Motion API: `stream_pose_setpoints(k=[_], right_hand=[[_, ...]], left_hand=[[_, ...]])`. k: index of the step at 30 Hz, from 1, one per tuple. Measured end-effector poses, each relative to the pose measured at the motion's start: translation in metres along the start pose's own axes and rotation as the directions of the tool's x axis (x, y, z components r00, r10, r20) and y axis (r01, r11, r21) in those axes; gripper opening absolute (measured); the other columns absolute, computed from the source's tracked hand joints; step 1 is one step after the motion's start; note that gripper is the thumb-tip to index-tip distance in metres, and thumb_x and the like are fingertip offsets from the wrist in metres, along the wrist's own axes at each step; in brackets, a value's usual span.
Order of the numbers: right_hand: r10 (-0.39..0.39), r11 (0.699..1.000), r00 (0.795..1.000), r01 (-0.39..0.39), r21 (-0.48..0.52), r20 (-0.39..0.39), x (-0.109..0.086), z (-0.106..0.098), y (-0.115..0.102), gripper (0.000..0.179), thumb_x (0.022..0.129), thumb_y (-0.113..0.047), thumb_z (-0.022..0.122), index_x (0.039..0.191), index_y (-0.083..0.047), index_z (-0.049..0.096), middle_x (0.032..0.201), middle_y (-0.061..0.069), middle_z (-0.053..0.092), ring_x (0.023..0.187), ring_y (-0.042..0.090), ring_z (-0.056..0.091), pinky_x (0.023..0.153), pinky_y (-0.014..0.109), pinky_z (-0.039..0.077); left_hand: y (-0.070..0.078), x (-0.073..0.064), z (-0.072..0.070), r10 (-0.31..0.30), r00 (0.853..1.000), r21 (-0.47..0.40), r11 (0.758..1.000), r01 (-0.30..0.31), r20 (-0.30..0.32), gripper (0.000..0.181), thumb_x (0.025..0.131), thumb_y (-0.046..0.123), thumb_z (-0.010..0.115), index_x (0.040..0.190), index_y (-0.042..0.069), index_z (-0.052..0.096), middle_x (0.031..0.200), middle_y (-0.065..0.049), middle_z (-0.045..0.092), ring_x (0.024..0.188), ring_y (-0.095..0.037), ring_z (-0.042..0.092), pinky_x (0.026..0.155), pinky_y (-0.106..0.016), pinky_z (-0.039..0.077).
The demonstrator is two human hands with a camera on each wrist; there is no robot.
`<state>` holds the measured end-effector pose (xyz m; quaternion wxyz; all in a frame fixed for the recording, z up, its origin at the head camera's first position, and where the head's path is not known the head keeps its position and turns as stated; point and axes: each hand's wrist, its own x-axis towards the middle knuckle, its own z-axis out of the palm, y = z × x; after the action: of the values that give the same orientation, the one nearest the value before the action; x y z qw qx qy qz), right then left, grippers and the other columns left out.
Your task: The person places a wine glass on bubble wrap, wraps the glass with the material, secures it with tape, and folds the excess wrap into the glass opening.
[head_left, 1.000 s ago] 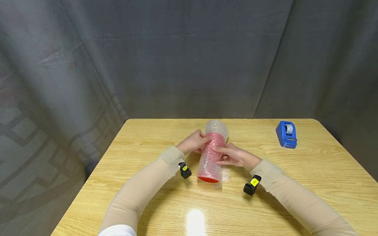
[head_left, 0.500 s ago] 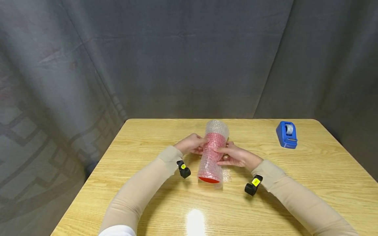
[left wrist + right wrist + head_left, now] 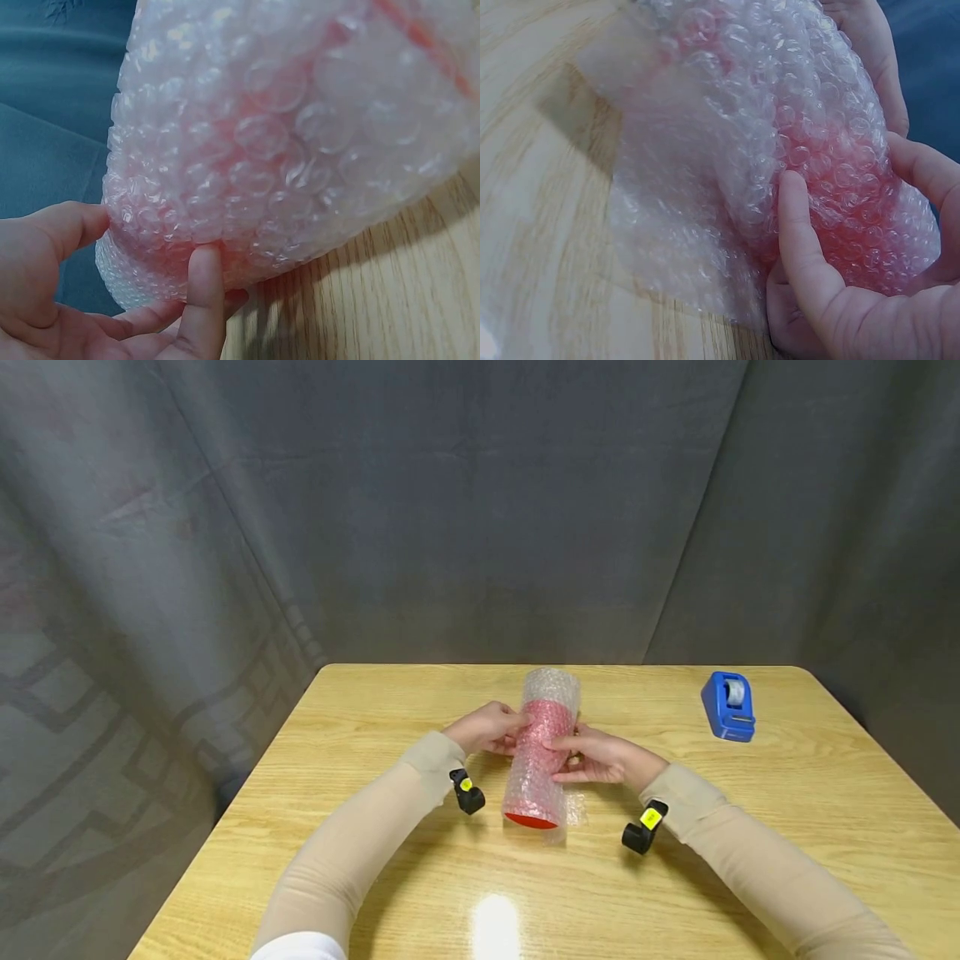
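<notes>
A red cylinder-like object wrapped in clear bubble wrap (image 3: pixel 542 777) lies lengthwise on the table, its red end (image 3: pixel 530 821) showing at the near side. My left hand (image 3: pixel 487 727) holds the wrap from the left, with thumb and fingertips against its side in the left wrist view. From the right, my right hand (image 3: pixel 600 756) grips the same bundle, thumb toward the top and other fingers lower on the side. A loose flap of bubble wrap (image 3: pixel 682 247) spreads on the table beside the bundle in the right wrist view. The cylinder's exact kind is hidden by the wrap.
A blue tape dispenser (image 3: pixel 728 706) with a roll of clear tape stands at the back right of the wooden table (image 3: pixel 420 893). Behind the table hangs a grey curtain (image 3: pixel 480 527).
The left hand has shifted slightly, its thumb moving from the top of the bundle toward its left side. The right hand and the bundle have barely moved.
</notes>
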<state>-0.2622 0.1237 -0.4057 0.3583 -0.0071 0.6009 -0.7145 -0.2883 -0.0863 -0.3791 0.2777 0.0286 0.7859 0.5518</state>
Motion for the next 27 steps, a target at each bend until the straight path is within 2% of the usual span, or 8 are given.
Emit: stream_pose_setpoints(k=[4,9,11,17,23,27], right_hand=[[0.013,1.0,1.0,-0.013,0.005,-0.004,0.0,-0.0002,0.0007,0.077,0.096,-0.014,0.057,0.15,-0.014,0.003,0.131,0.025,0.033,0.104,0.031,0.055,0.086,0.037,0.057],[0.024,0.999,1.0,-0.024,0.03,-0.016,-0.0006,-0.0004,0.0003,0.079,0.096,-0.012,0.056,0.151,-0.014,-0.001,0.131,0.026,0.032,0.103,0.031,0.055,0.084,0.036,0.057],[0.026,0.999,0.999,-0.025,0.033,-0.022,-0.0008,-0.0001,-0.0001,0.079,0.096,-0.012,0.056,0.151,-0.014,-0.001,0.131,0.026,0.032,0.103,0.032,0.055,0.084,0.036,0.057],[0.035,0.999,0.999,-0.034,0.031,-0.019,-0.0013,0.0006,0.0,0.078,0.097,-0.013,0.055,0.151,-0.015,-0.001,0.132,0.026,0.031,0.106,0.032,0.054,0.086,0.037,0.057],[0.031,0.999,1.0,-0.031,0.019,0.002,-0.0009,0.0005,-0.0002,0.078,0.096,-0.014,0.056,0.15,-0.012,0.0,0.133,0.026,0.032,0.106,0.031,0.055,0.088,0.037,0.056],[0.025,1.0,1.0,-0.025,0.003,0.015,-0.0009,-0.0003,-0.0006,0.072,0.096,-0.014,0.056,0.148,-0.009,0.006,0.128,0.023,0.037,0.103,0.029,0.056,0.089,0.036,0.055]], left_hand=[[-0.001,-0.0013,0.001,-0.007,1.0,0.0,1.0,0.007,-0.004,0.024,0.097,0.027,0.057,0.096,0.004,0.051,0.085,-0.006,0.059,0.071,-0.014,0.058,0.066,-0.025,0.055],[-0.002,-0.0014,0.0015,-0.006,1.0,-0.001,1.0,0.006,-0.006,0.026,0.098,0.027,0.056,0.101,0.002,0.051,0.088,-0.007,0.058,0.075,-0.016,0.057,0.085,-0.037,0.055],[-0.0024,-0.0011,0.0017,-0.012,1.0,-0.008,1.0,0.011,-0.008,0.029,0.098,0.029,0.056,0.105,0.001,0.05,0.09,-0.008,0.059,0.077,-0.016,0.057,0.087,-0.039,0.055],[-0.0034,-0.0012,0.0021,-0.031,0.999,-0.008,0.999,0.031,-0.009,0.035,0.098,0.031,0.056,0.114,0.002,0.046,0.097,-0.011,0.058,0.082,-0.019,0.057,0.08,-0.036,0.057],[-0.0019,-0.0039,0.0011,0.003,1.0,0.014,1.0,-0.002,-0.004,0.026,0.097,0.027,0.056,0.101,0.003,0.049,0.093,-0.008,0.055,0.082,-0.019,0.056,0.084,-0.04,0.056],[-0.0012,-0.0048,0.002,0.022,1.0,0.022,1.0,-0.021,-0.011,0.026,0.097,0.027,0.057,0.098,0.003,0.049,0.09,-0.007,0.055,0.08,-0.018,0.056,0.081,-0.038,0.057]])
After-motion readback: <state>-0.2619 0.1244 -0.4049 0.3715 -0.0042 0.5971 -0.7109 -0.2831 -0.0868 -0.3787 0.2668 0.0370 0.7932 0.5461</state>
